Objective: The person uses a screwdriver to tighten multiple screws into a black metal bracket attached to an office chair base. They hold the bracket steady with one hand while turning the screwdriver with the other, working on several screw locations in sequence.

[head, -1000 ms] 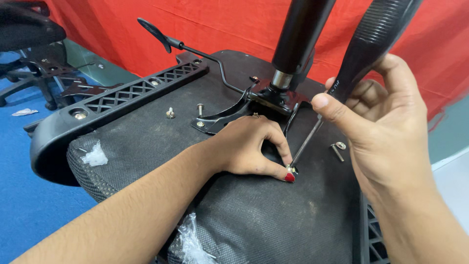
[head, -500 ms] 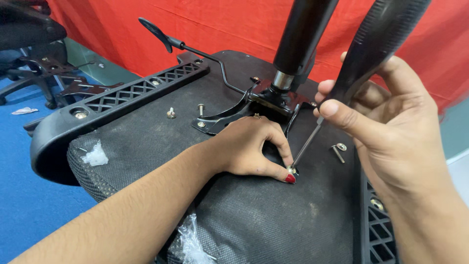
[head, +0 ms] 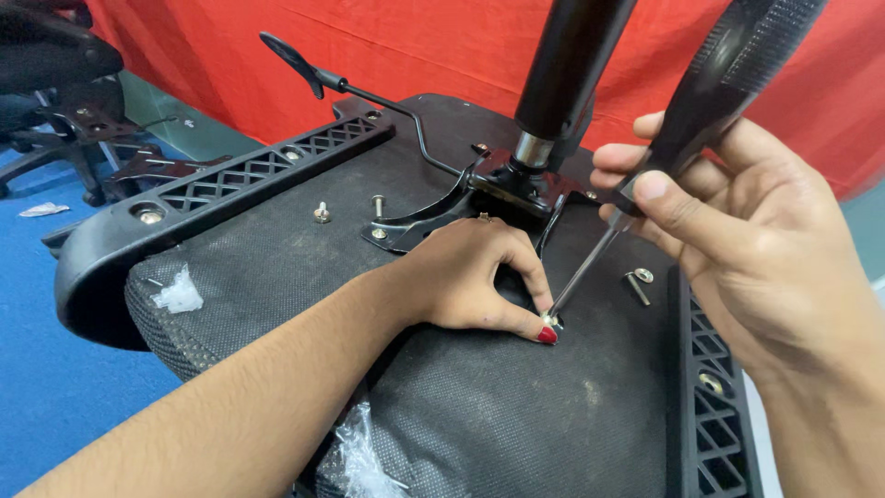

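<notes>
Fingers [head: 525,318] of the left hand [head: 475,281] are pinched round a small screw [head: 550,321] on the seat underside [head: 516,415]; the screwdriver [head: 701,101] is gripped by the right hand [head: 747,249], tip on that screw. Beyond, a loose bolt [head: 636,284] and the gas cylinder [head: 567,74] are seen

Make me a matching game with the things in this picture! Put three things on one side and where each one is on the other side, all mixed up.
Things:
1. screwdriver
2. screw
3. loose bolt

Places:
A. lying free on the seat's underside
B. held in the right hand
C. pinched under the left hand fingertips

Pairs: 1-B, 2-C, 3-A
</notes>
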